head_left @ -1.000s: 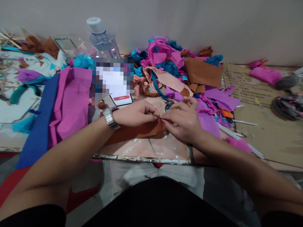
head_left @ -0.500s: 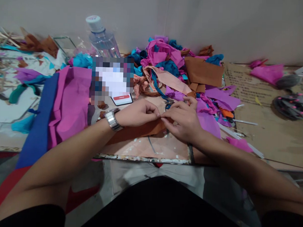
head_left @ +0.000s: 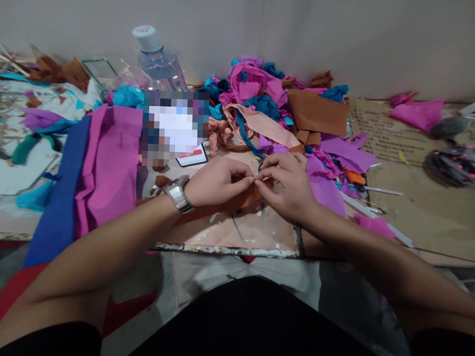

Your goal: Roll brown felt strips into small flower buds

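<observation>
My left hand [head_left: 222, 182], with a metal watch [head_left: 178, 194] at its wrist, is closed in a pinch of thumb and forefinger. Its tips meet those of my right hand [head_left: 286, 185], whose thumb and forefinger also pinch. Between and below the fingers runs a strip of brown crepe paper [head_left: 246, 200], and both hands grip its upper edge. Part of the strip is hidden behind my left hand and forearm. A phone [head_left: 193, 155], partly blurred out, lies beyond my left hand. Just behind my right fingers, a small tool is mostly covered.
Heaped crepe paper scraps [head_left: 264, 90] in pink, blue and brown line the wall. A water bottle [head_left: 161, 66] stands at the back. Folded pink paper [head_left: 115, 163] and a blue strip [head_left: 61, 192] lie left. White sticks [head_left: 395, 230] and cardboard [head_left: 423, 215] are right.
My right fingers have curled in closer, with the forefinger bent toward the thumb. My left hand has shifted slightly right and turned a little. The surrounding things stay in place.
</observation>
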{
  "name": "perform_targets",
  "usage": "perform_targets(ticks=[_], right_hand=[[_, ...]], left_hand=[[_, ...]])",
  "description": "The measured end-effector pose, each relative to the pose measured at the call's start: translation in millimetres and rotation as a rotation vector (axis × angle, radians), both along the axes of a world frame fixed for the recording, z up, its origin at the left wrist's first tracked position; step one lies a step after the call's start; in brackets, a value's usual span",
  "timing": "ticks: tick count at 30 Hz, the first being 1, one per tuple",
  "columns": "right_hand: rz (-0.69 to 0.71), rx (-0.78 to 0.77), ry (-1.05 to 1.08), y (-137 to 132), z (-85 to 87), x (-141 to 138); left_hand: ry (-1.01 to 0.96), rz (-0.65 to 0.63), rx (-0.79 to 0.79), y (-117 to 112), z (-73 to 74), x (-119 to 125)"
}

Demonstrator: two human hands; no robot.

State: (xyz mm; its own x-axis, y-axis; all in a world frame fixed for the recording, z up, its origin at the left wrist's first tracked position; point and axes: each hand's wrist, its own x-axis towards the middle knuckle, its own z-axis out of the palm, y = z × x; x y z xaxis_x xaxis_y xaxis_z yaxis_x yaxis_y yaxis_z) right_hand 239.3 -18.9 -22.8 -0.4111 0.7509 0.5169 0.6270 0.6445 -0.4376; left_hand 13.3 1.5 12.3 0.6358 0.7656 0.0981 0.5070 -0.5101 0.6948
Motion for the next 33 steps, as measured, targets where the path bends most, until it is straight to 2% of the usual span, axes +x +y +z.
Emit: perform_targets(ticks=[4,8,13,18,27,33], right_hand=[[0.048,-0.020,0.013,1.7,-0.3,1.0],[0.092,-0.068,0.032,3.7,-0.1,1.3],[0.131,-0.142,0.019,3.3,3.3,-0.3],[0.129,-0.151,0.004,4.2,3.4,1.0],[0.125,-0.129,0.053,5.9,0.7,4.3],[0.130,-0.134,0.046,6.2,0.5,3.4]], left_hand=[[0.043,-0.038,0.148,-3.3,2.2,-0.9],[0.087,-0.077,0.214,-4.0,3.3,-1.2],[0.187,-0.091,0.354,-6.1,0.5,-0.3],[0.263,-0.096,0.470,-7.6,-3.4,-1.0],[0.243,-0.068,0.452,-2.5,-7.1,-1.8],[0.178,-0.101,0.346,-3.1,-2.8,-0.6]])
